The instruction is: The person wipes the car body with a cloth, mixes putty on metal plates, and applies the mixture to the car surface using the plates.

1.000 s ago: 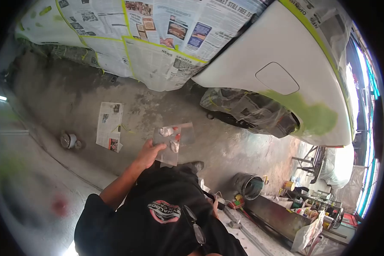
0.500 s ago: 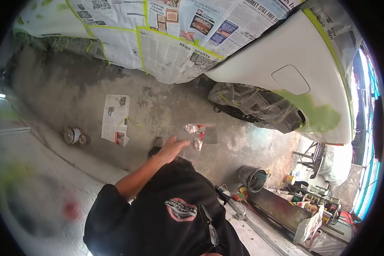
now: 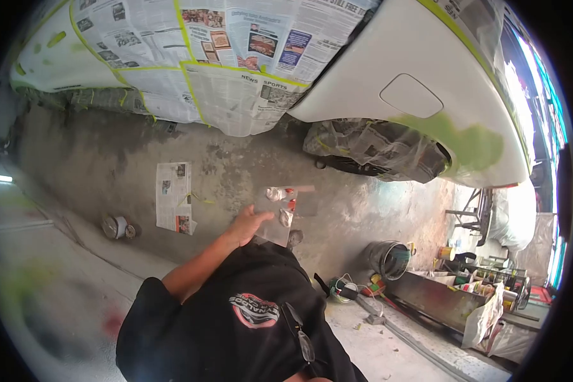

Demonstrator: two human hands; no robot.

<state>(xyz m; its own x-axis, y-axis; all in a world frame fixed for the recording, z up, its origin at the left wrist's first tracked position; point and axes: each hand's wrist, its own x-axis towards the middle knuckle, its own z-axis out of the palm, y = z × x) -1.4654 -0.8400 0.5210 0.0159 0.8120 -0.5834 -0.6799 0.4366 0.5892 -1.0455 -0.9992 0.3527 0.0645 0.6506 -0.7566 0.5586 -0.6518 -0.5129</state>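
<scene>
My left hand [image 3: 248,226] reaches out in front of my shirt, its thumb lying over the edge of a thin flat mixing board [image 3: 274,235]. Whitish lumps of paste sit on the board: one lump [image 3: 275,193] towards the far edge, another lump [image 3: 286,218] nearer to me. Small red dabs [image 3: 291,204] lie beside them. The fingers under the board are hidden. My right hand is out of view.
A car body panel [image 3: 375,70] with green patches stands ahead, partly masked with newspaper [image 3: 235,38] and tape. Its wheel [image 3: 375,149] is wrapped. A newspaper sheet [image 3: 174,197] lies on the floor. To the right are a dark bucket [image 3: 388,260] and a crowded tool cart [image 3: 426,296].
The view has shifted, so the car and floor things sit a little lower in it. My left hand still holds the board, both slightly further left in view.
</scene>
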